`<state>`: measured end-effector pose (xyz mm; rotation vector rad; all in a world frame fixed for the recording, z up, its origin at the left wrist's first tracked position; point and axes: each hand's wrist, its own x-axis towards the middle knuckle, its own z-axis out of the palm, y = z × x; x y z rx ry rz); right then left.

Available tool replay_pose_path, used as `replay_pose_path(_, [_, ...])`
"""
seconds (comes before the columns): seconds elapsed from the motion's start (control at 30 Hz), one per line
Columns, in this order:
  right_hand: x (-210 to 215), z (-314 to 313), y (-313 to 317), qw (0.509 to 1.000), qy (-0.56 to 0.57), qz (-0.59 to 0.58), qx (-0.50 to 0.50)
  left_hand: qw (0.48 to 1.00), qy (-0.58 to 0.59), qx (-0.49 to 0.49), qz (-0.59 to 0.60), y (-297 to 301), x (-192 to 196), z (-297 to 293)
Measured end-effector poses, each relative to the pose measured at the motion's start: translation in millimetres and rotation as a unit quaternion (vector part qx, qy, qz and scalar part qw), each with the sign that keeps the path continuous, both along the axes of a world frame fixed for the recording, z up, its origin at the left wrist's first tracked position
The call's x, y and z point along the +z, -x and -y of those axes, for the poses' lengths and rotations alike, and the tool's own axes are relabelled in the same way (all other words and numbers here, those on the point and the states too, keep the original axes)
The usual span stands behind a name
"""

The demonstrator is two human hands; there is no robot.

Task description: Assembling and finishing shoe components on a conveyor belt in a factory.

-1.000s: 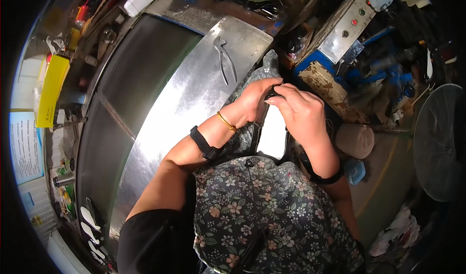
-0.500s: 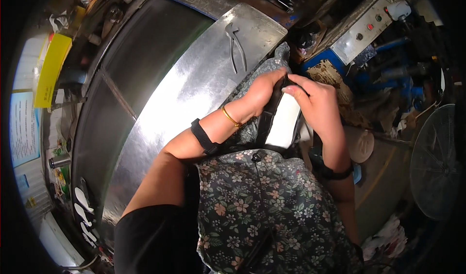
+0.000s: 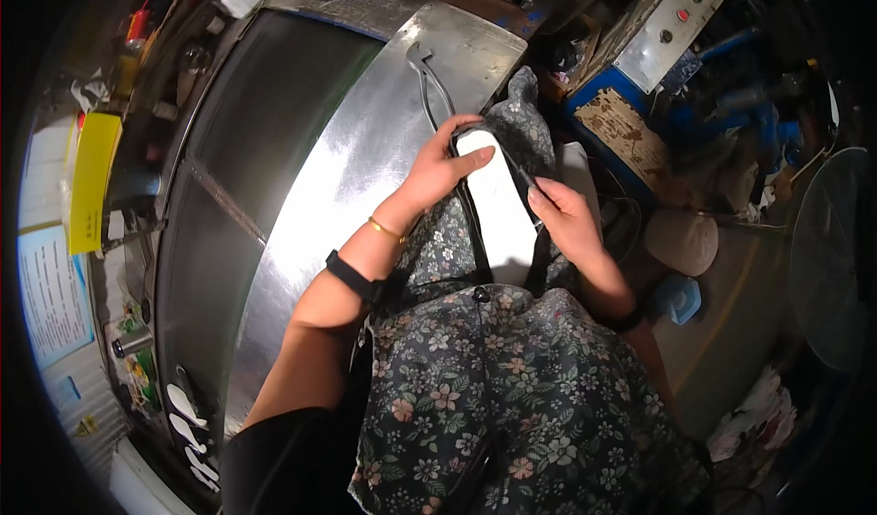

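Observation:
My left hand (image 3: 438, 166) grips the top end of a long white sole-shaped piece (image 3: 501, 212) with a dark rim, thumb laid on its face. My right hand (image 3: 564, 215) holds the piece's right edge and pinches a thin dark tool (image 3: 528, 180) against it. The piece rests on my lap over a floral-print cloth (image 3: 493, 369). A black band and a gold bracelet sit on my left wrist.
A shiny metal worktable (image 3: 365, 150) lies to the left, with metal pliers (image 3: 427, 75) on it. A yellow box (image 3: 91, 182) and papers line the far left edge. A blue machine with a control panel (image 3: 667, 31) stands upper right, a fan (image 3: 827, 259) at right.
The white piece has turned from being tucked under both hands to lying face-up and fully visible. My right hand slid from its top down to its right edge.

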<state>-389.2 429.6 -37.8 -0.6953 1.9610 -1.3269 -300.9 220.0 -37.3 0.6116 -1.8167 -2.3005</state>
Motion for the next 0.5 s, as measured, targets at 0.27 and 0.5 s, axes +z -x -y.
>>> replay_pose_path(0.27, [-3,35,-14,0.999,0.004,0.043,0.011,0.999,-0.051,0.001,-0.007,3,-1,-4])
replay_pose_path(0.5, [21,54,-7,0.944,-0.260,-0.185,0.087,0.995,0.000,-0.057,0.080,13,2,16])
